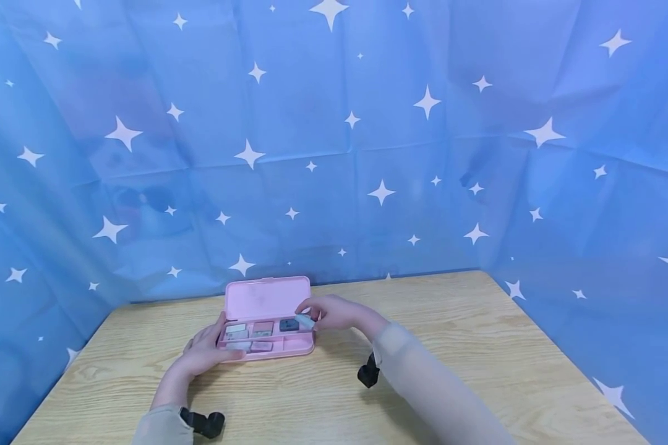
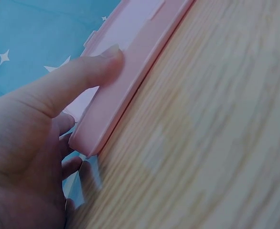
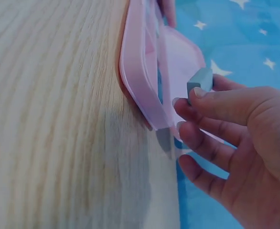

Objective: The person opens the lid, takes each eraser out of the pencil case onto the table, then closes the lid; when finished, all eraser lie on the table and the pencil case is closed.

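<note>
At oblong plastic case [image 1: 267, 299], right hand [image 1: 338, 313] pinches block [image 3: 201, 81].

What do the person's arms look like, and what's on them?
The left sleeve and right sleeve are long, plain and pale greyish. A small black gadget with a rounded end sticks out by each wrist: left gadget, right gadget. The left grip and right grip are bare, without gloves. No cables show.

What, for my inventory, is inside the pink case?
Pale blocks, pinkish blocks and a dark block show. Hidden: whatever the left hand covers at near left, and whatever lies behind the bluish block in the right hand.
</note>
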Motion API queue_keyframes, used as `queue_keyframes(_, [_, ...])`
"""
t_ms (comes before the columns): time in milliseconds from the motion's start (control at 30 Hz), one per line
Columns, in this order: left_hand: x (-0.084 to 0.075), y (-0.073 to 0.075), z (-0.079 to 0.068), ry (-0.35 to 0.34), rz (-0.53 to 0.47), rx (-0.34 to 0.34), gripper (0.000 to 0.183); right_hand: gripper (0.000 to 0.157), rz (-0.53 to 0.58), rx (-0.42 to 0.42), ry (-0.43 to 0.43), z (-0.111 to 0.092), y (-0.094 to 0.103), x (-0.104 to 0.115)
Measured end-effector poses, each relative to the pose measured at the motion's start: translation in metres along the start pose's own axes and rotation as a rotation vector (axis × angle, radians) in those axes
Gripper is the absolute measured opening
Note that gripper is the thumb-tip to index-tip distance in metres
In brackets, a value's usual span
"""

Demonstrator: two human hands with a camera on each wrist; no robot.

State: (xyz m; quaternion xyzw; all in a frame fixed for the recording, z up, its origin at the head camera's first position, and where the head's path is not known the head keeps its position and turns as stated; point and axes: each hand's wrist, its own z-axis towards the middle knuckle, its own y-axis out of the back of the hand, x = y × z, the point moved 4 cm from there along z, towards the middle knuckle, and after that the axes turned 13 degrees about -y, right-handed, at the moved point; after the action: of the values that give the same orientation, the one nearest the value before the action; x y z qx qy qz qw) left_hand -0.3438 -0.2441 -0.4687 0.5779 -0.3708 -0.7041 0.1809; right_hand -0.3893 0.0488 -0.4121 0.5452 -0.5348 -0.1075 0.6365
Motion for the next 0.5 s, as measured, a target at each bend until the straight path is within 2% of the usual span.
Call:
queue_keyframes(200, [-0.002, 0.001, 0.0, -0.008, 0.019, 0.009, 0.117, 0.046, 0.127, -0.039, 0.007, -0.014, 0.002, -0.011])
queue_keyframes(367, [-0.004, 0.001, 0.0, -0.003, 0.008, 0.011, 0.118, 0.044, 0.184, -0.094, 0.016, -0.023, 0.003, -0.02])
queue_keyframes(500, [-0.004, 0.001, 0.0, -0.002, 0.001, 0.013, 0.118, 0.044, 0.249, -0.144, -0.015, -0.031, 0.003, -0.029])
